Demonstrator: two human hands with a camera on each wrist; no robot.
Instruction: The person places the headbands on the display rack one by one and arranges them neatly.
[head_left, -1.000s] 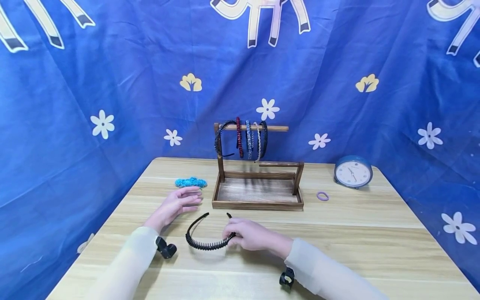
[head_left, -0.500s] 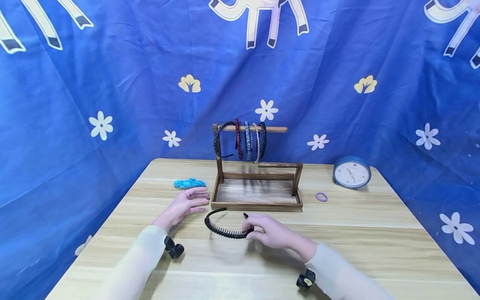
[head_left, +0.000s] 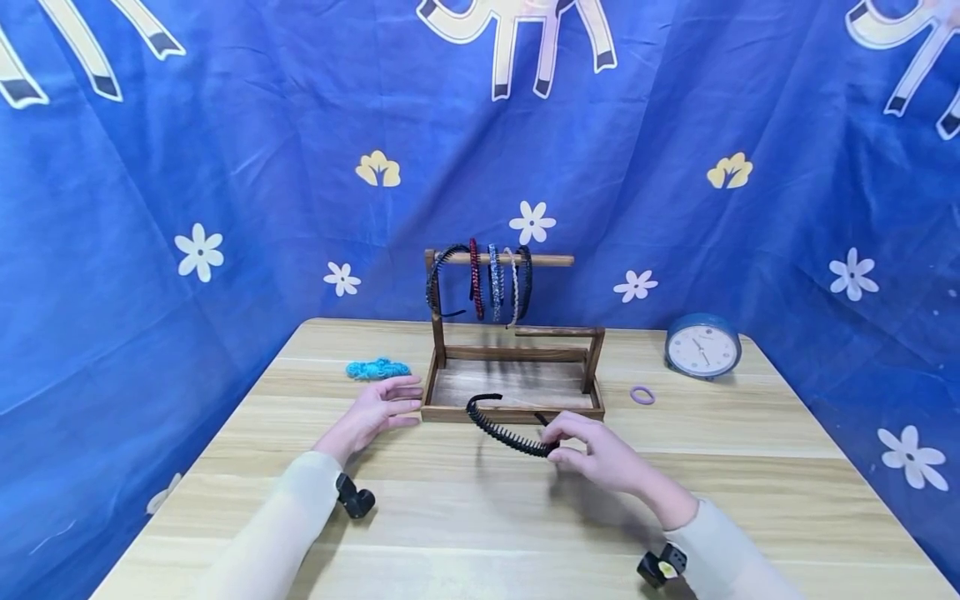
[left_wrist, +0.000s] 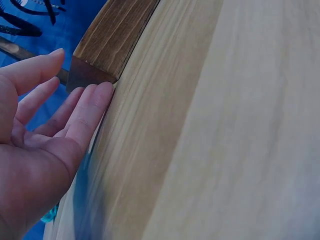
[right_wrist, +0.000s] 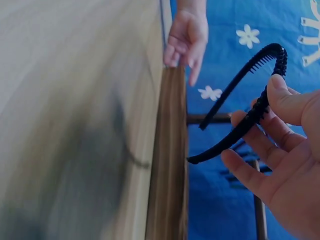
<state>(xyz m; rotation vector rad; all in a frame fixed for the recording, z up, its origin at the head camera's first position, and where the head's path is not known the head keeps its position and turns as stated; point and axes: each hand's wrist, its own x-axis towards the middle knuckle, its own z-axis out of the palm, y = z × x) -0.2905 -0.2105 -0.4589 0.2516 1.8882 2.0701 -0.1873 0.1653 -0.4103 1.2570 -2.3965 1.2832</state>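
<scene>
A black toothed headband (head_left: 510, 437) hangs above the table in front of the wooden stand (head_left: 517, 414). My right hand (head_left: 600, 454) pinches it near one end between thumb and fingers. In the right wrist view, the headband (right_wrist: 240, 129) shows its comb teeth and both tips. My left hand (head_left: 375, 415) is beside the stand's front left corner, fingers extended and holding nothing. The left wrist view puts its fingertips right at the wooden corner (left_wrist: 112, 40); whether they touch I cannot tell. Several headbands, among them a red one (head_left: 476, 279) and a glittery blue one (head_left: 496, 283), hang on the upper bar.
A turquoise fuzzy hair tie (head_left: 377, 369) lies left of the stand. To the right are a purple hair ring (head_left: 642, 395) and a round blue clock (head_left: 702, 346). A shorter lower bar (head_left: 558, 332) juts over the tray. Blue cloth (head_left: 262, 208) surrounds the table.
My right hand has carried the black headband to the right and toward the stand, lifting it. My left hand has shifted slightly right, up to the stand's corner.
</scene>
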